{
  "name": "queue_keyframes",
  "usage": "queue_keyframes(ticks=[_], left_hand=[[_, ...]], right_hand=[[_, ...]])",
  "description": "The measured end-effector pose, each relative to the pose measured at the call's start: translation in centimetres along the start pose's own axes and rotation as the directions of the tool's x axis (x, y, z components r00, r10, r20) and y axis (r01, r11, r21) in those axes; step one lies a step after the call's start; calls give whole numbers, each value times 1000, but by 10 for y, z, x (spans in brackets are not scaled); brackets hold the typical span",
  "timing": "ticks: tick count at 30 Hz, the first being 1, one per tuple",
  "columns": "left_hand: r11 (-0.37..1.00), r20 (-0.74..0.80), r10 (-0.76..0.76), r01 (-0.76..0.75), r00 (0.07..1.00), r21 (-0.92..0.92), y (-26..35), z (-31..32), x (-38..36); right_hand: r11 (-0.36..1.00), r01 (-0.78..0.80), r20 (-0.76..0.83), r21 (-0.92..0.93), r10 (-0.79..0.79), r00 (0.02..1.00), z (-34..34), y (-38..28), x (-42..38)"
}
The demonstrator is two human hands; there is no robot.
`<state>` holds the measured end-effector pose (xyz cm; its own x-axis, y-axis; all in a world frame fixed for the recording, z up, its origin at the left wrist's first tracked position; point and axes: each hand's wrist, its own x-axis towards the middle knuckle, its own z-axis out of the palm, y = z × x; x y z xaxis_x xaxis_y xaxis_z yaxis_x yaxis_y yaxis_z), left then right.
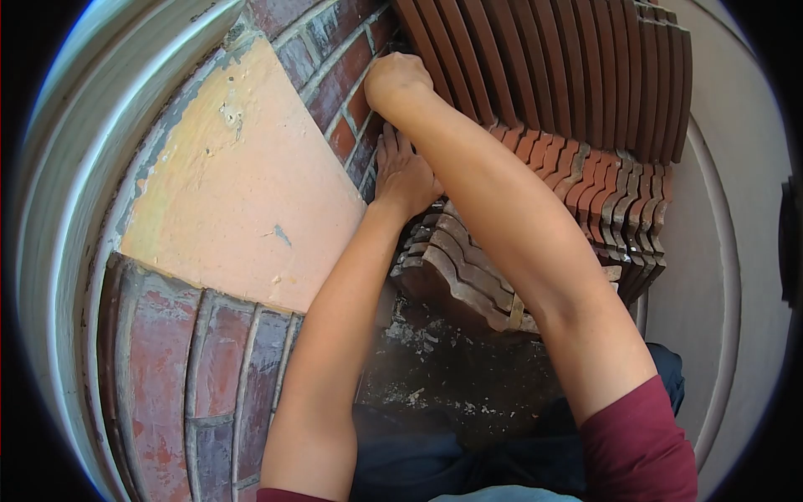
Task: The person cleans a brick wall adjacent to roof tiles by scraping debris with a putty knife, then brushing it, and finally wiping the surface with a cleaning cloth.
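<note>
My left hand [405,174] lies against the brick wall [345,138], its fingers stretched upward and slightly apart. Just above it, my right hand [400,77] is curled in a fist close to the same bricks. Its fingertips are turned away, so whatever it may hold is hidden. To the right of that fist stands a row of brown roof tiles [535,67] set on edge. Below them and beside my left hand are stacked orange wavy-edged roof tiles [577,171] and older, greyish tiles [464,255].
A peach-painted panel [251,184] with chipped edges covers part of the wall at left. Pale moulding [50,217] curves along the far left. A dark floor [443,372] with white flakes lies below, and a light wall [694,243] borders the right side.
</note>
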<state>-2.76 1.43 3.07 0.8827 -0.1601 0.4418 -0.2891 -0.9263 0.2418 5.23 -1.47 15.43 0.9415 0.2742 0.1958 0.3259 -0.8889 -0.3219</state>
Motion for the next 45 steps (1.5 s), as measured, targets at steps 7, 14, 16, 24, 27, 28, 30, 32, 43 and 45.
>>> queue_keyframes(ticks=[7,14,16,24,27,28,30,32,43,45], left_hand=[[992,-25,-41,44,999,120,-7,16,1],[970,-110,-229,236,967,59,6,5,9],[961,-83,-269,272,960,38,13,-5,13],[975,-251,-201,217,947,40,-1,-16,33],[933,-312,-356,354,881,-65,8,-30,41],[873,-330,-486,433,809,-226,13,-38,46],[666,-304,-686,403,661,-628,12,-39,62],[291,-179,-814,122,553,-949,3,-29,81],[615,-342,6,266,940,742,-13,-11,104],[470,-216,6,188,976,862,-19,-16,118]], right_hand=[[936,351,12,-13,-351,936,-25,40,-38],[890,456,-149,-18,-453,879,-26,148,-138],[925,380,-98,-5,-379,920,-20,184,-144],[901,430,-65,-60,-433,899,-2,217,-139],[903,423,-39,-77,-426,904,3,215,-137],[902,424,-36,-74,-428,903,2,215,-138],[903,424,-39,-72,-427,903,1,216,-138],[903,424,-45,-77,-428,903,1,216,-139],[905,420,-33,-65,-422,906,-4,213,-140],[901,427,-45,-71,-431,901,-2,215,-139]])
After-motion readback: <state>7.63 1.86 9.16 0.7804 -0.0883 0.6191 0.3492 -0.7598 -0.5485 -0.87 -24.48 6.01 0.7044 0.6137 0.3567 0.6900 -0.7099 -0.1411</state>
